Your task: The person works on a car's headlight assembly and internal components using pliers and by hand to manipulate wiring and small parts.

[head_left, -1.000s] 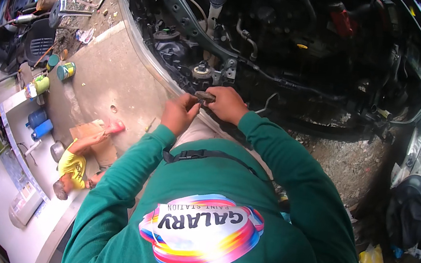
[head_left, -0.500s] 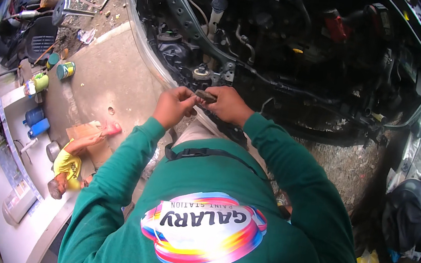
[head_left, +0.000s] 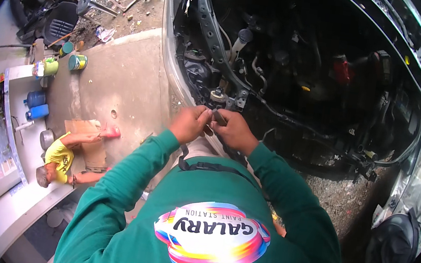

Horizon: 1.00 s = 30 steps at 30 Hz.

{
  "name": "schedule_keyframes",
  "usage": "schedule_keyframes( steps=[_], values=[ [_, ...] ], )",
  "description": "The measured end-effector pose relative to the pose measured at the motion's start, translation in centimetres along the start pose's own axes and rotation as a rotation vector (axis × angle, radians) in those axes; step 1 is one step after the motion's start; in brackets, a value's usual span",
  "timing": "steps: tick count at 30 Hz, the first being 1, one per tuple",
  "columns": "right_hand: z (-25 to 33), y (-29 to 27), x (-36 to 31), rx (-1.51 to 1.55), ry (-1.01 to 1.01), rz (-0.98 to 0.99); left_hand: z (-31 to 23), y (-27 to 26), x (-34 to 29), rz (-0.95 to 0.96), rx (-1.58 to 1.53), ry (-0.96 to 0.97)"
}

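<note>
Just in front of my body, at the near edge of an open car engine bay (head_left: 303, 64), both hands meet. Closed in a pinch, my right hand (head_left: 236, 133) grips a small flat grey-brown block (head_left: 218, 117). My left hand (head_left: 189, 124) is closed too, its fingertips close against the block's left side. Whatever lies between the left fingers is too small to make out. Beyond the hands is a round metal-topped mount (head_left: 218, 96), and further on a pale reservoir neck with a dark cap (head_left: 243, 37).
A light car body edge (head_left: 169, 58) curves along the left of the bay. A person in a yellow shirt (head_left: 58, 157) sits low at the left by a cardboard sheet (head_left: 86, 140). Paint cans (head_left: 77, 62) and a stool (head_left: 95, 2) stand further off. At right lies a black bag (head_left: 397, 244).
The view has shifted, so the car and floor sit further right and lower. My hands remain together, with the block still in the right one, now turned a little.
</note>
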State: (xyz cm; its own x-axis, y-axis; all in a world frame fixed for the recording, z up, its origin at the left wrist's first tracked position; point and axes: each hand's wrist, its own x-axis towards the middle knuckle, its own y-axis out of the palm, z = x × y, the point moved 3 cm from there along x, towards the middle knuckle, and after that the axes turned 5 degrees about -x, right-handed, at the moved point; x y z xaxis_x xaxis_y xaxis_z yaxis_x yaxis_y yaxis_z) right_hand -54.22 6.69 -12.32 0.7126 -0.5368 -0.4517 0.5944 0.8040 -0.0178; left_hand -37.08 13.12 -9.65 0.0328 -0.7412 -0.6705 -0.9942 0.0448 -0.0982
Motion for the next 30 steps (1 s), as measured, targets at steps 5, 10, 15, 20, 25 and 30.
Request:
schedule_keyframes(
  steps=[5, 10, 15, 20, 25, 30],
  values=[
    [-0.8, 0.7, 0.1, 0.191, 0.013, 0.064, 1.0, 0.0, -0.1, 0.05, -0.265, -0.096],
    [-1.1, 1.0, 0.2, 0.096, 0.062, 0.094, 2.4, 0.5, 0.4, 0.036, -0.254, -0.063],
    [0.6, 0.6, -0.6, -0.05, 0.04, -0.134, 3.5, 0.0, 0.3, -0.098, -0.431, -0.037],
    [-2.4, -2.1, -2.7, 0.393, 0.298, -0.111, 1.0, -1.4, -1.4, -0.15, -0.564, -0.124],
    [-1.6, -2.7, -4.5, 0.186, 0.364, 0.07, 0.6, -2.7, -2.1, -0.118, -0.771, -0.118],
    [3.5, -2.7, -4.5, -0.198, 0.094, 0.153, -1.2, -3.0, -2.2, -0.123, -0.752, -0.072]
  ],
)
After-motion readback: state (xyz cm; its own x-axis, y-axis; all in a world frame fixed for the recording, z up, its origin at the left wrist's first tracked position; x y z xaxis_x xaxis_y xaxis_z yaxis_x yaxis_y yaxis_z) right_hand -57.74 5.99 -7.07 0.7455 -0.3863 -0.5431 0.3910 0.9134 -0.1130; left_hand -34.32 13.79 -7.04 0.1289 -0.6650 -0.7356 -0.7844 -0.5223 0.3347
